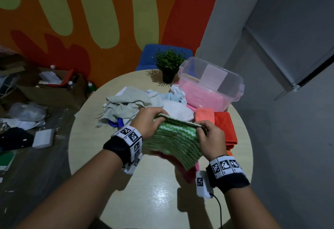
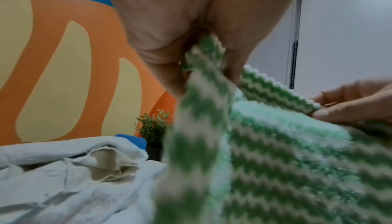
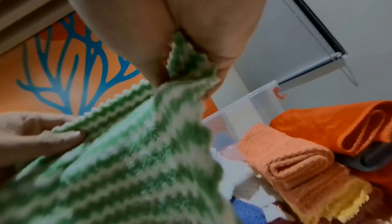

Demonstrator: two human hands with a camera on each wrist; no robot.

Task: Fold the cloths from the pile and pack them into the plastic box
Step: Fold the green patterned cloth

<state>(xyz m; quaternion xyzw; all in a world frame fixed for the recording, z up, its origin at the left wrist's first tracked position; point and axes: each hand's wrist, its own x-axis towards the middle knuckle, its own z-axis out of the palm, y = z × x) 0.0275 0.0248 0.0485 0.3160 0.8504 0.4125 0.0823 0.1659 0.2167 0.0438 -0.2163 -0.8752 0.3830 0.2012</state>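
A green and white zigzag cloth (image 1: 173, 142) hangs doubled over between both hands above the round table (image 1: 162, 201). My left hand (image 1: 153, 118) pinches its upper left corner (image 2: 203, 49). At the upper right corner (image 3: 186, 63) my right hand (image 1: 207, 131) pinches it too. A pink cloth (image 1: 189, 174) shows under the green one. The pile of unfolded pale cloths (image 1: 137, 104) lies just beyond the hands. The clear plastic box (image 1: 211, 82) stands at the back right and holds a pink cloth.
A folded peach towel (image 1: 204, 114) and a folded orange cloth (image 1: 226, 127) lie right of the hands, in front of the box. A small potted plant (image 1: 169, 66) stands at the table's far edge, before a blue chair (image 1: 150, 55). Cardboard and clutter cover the floor (image 1: 32, 102) at left.
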